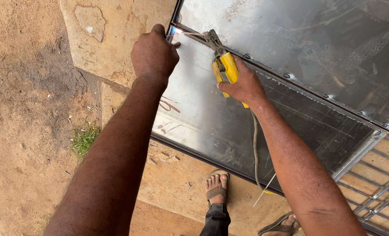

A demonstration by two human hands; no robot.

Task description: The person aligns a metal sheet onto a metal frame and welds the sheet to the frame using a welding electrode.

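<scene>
i see my right hand (pixel 243 85) wrapped tight around the yellow handle of an electrode holder (pixel 224 65), a chunky plastic grip with a dull grey metal clamp at its nose. the clamp bites a thin welding rod (pixel 193 33) that runs toward the top left corner of a sheet-metal panel (pixel 212 118). a small bright arc glow (pixel 175 30) sits right at that corner, where the rod tip meets the frame.

my left hand (pixel 154 53) is curled into a loose fist, fingers folded over the corner edge of the panel just beside the glow; i cannot tell whether they actually pinch the edge or only press on it.

the panel is smooth, grey and reflective, streaked with scratches and a few chalk scrawls, bordered by a dark steel frame bar (pixel 290 81) dotted with small weld beads. a second, similar sheet lies beyond the bar.

a grey cable (pixel 254 148) drops from the holder across the sheet, beside my right forearm. at the lower right there is a grille of thin steel bars (pixel 380 183) over tan ground. under the panel lies rough, sandy stone paving (pixel 111 39), then reddish dirt with a small grass tuft (pixel 84 139). my sandalled foot (pixel 217 188) stands just below the panel's lower edge, with a spare rod (pixel 264 190) slanting nearby.
</scene>
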